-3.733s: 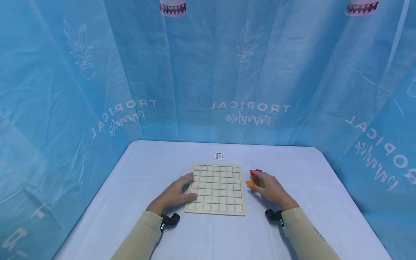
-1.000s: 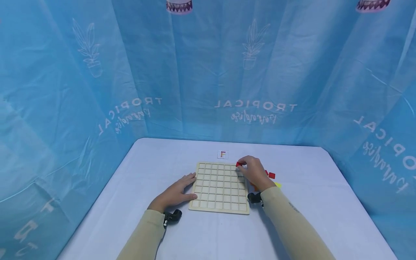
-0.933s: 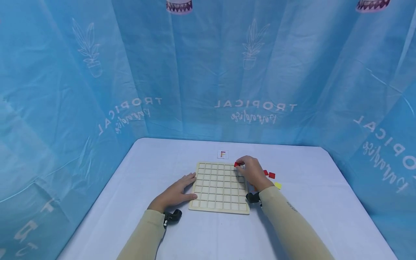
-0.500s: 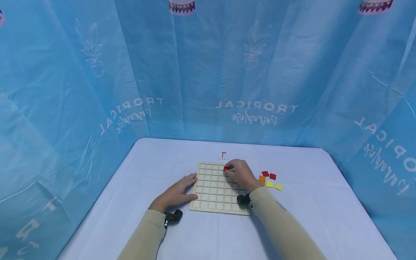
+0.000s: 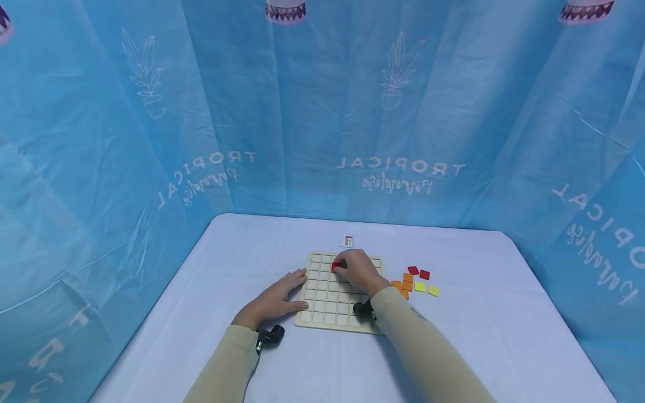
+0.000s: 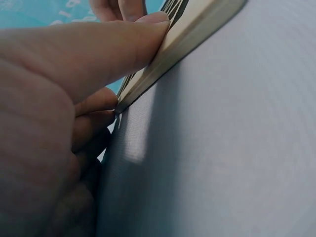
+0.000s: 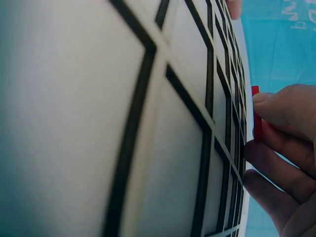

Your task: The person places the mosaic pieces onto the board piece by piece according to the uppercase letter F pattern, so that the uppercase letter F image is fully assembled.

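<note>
Red and thin, the tile (image 5: pixel 335 266) is pinched between thumb and fingers of your right hand (image 5: pixel 359 270), near 12 o'clock on the board (image 5: pixel 321 295), slightly toward 11. Whether it touches the board, I cannot tell. Your left hand (image 5: pixel 272 296) lies with spread fingers at the board's 9 o'clock edge, thumb and fingertips against it, gripping nothing.

Please be careful: if you release the tile crooked, one corner could rest on a grid bar and the tile would sit tilted. Your own hand covers nearby cells in the head view, so a miscounted cell is also possible. If the left hand relaxes, a push from the right could slide the board over the tabletop (image 5: pixel 252 246). Your right sleeve (image 5: pixel 403 324) passes close to the orange tiles (image 5: pixel 407 281) at 3 o'clock and could brush them.

The board looks like pale wood, square, its thin bars dark along their sides. Yellow tiles (image 5: pixel 420 286) and spare red tiles (image 5: pixel 425 275), flat and square, lie beyond the orange ones. At 12 o'clock lies a small printed card (image 5: pixel 349 240). White cloth, seemingly, covers the tabletop.
</note>
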A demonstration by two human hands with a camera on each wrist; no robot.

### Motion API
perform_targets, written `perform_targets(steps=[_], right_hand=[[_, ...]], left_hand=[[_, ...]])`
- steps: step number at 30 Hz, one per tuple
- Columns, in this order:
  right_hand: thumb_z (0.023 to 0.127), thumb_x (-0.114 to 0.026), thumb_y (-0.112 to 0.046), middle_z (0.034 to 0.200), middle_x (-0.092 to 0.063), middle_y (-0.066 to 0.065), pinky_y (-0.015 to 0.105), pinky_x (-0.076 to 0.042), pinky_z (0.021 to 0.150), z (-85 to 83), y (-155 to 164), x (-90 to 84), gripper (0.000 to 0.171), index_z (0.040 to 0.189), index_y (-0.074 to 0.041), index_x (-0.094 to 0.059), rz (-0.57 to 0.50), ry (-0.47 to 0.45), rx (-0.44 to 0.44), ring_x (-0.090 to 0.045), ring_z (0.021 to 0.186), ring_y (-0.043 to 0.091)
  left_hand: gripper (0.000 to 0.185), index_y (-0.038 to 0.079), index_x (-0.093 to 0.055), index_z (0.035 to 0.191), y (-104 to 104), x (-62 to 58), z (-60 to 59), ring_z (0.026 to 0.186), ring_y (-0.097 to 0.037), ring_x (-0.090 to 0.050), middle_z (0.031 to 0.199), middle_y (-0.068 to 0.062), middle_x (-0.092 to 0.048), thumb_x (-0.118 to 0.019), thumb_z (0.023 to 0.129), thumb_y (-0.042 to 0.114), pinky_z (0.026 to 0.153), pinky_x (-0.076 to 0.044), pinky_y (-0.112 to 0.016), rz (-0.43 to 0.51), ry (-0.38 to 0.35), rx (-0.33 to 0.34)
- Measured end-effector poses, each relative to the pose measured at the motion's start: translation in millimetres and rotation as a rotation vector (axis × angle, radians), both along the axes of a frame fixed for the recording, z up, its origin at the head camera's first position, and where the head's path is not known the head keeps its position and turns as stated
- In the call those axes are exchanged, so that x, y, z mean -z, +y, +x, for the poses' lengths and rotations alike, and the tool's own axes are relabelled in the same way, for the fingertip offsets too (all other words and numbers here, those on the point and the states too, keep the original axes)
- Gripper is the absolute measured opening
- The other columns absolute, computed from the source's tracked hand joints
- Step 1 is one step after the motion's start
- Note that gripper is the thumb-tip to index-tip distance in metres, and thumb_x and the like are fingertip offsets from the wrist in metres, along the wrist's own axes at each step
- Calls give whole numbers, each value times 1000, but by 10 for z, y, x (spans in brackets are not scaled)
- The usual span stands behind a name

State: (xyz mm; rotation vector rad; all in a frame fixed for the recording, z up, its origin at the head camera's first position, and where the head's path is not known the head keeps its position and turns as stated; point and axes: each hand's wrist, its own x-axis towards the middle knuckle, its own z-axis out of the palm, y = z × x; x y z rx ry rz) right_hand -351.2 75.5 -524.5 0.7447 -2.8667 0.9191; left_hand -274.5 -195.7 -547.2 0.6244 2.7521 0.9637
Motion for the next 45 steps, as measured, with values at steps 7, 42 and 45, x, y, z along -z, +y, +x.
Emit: perform_targets(steps=[7, 42, 45], right_hand=[[96, -81, -14, 96, -74, -4, 33, -58, 86, -47, -57, 1, 10, 105, -9, -82, 54, -1, 16, -67, 91, 11], [100, -76, -14, 125, -71, 10, 48, -56, 100, 71, 487, -124, 31, 128, -1, -74, -171, -86, 133, -66, 119, 29], [99, -78, -16, 125, -71, 11, 49, -55, 101, 37, 708, -124, 34, 129, -1, -74, -178, -89, 188, -65, 120, 31]], left_hand=[[88, 10, -43, 162, 1, 24, -15, 158, -28, -18, 171, 1, -30, -77, 94, 54, 125, -21, -53, 8, -6, -6], [86, 7, -44, 161, 24, 17, -11, 158, -30, -19, 170, -1, -30, -79, 94, 49, 124, -21, -53, 21, 9, -8], [85, 7, -44, 161, 23, -6, 1, 158, -30, -18, 170, -1, -30, -79, 94, 47, 125, -21, -53, 23, 7, -6]])
